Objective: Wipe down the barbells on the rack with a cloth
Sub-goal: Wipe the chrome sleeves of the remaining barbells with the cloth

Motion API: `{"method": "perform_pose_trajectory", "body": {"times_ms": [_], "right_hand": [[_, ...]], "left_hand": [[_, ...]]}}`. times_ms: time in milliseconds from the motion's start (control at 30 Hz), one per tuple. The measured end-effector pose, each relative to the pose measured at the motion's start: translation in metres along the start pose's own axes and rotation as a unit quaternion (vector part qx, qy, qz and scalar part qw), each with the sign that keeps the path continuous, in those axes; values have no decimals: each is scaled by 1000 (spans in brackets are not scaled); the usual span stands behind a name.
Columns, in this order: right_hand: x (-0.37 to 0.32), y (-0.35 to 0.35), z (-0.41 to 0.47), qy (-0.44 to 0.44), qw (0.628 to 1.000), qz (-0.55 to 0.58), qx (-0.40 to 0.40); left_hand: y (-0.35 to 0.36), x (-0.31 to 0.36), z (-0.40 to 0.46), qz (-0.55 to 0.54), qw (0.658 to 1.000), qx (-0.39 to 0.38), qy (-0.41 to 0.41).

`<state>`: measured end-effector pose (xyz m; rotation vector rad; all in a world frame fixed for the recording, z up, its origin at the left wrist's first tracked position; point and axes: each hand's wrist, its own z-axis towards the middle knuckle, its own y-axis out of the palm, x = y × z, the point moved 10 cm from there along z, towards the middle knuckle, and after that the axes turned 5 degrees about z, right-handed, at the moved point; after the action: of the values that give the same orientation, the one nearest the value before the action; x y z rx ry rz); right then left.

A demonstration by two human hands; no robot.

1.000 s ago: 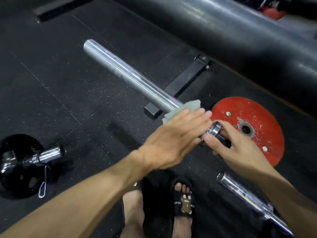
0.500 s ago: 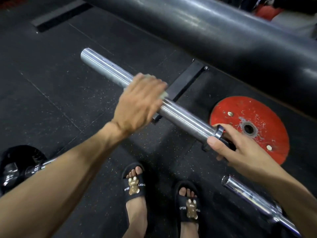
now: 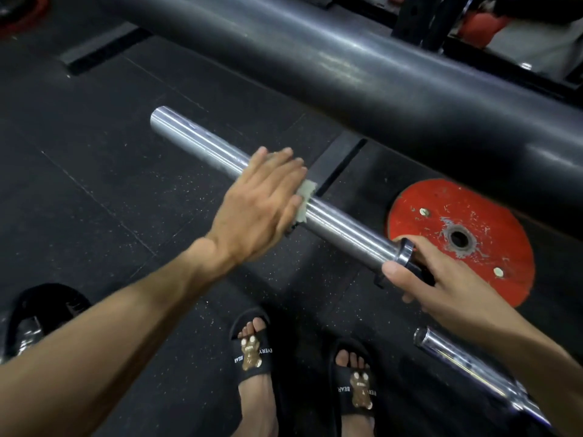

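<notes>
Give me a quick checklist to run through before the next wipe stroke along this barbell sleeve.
1. Cloth between left hand and barbell sleeve: ok, a pale edge shows under the palm.
2. Left hand wrapped over the sleeve: ok, fingers curl across the top.
3. Right hand steadying the bar at the collar: ok, it grips just behind it.
4. Sleeve toward its free end unobstructed: ok.
5. Feet clear of the bar: ok, both sandals stand below it.
6. Underside of sleeve wiped: cannot tell, hidden.
</notes>
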<state>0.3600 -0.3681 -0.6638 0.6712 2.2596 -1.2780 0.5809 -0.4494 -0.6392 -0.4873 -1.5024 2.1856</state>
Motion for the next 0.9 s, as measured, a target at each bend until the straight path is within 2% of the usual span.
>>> {"method": "perform_pose_trajectory", "body": {"times_ms": [67,133,167,233,300,333,400,467,533,600,667,833,900], "right_hand": [[-1,-1,-1,4,1000,3,3],[-1,-1,-1,4,1000,1,3],[-2,-1,-2,4,1000,1,3],[-2,-2,-2,5,1000,-2,5],[-1,-2,-1,7,1000,-6,2],[-1,-1,-2,7,1000,-10,0],[-1,-1,-2,9,1000,-17,2],[-1,-2,-2,12,1000,-22,6],[-1,-2,-2,13,1000,-17,5],[-4,-3,-4,7,1000,5,10],[-7,-7,-6,0,999,25,25],[-7,-7,-8,2,998,41,49],[-10,-8,-8,-14,998,16,66]], "left_hand": [[7,33,0,-11,998,-20,58],[6,31,0,-11,996,-22,84],[4,11,2,-9,999,-9,53],[-2,-40,2,-6,996,39,-76],[-6,-45,-3,-21,986,64,-150],[-8,-24,-1,-38,986,77,-140],[-11,41,6,-105,992,66,-34],[-14,77,6,-149,987,8,67],[-16,48,7,-154,987,6,55],[-19,-2,8,-70,995,62,-20],[-12,-17,9,-11,997,57,-55],[-16,22,18,-45,998,52,-13],[-15,41,16,-51,998,27,18]]}}
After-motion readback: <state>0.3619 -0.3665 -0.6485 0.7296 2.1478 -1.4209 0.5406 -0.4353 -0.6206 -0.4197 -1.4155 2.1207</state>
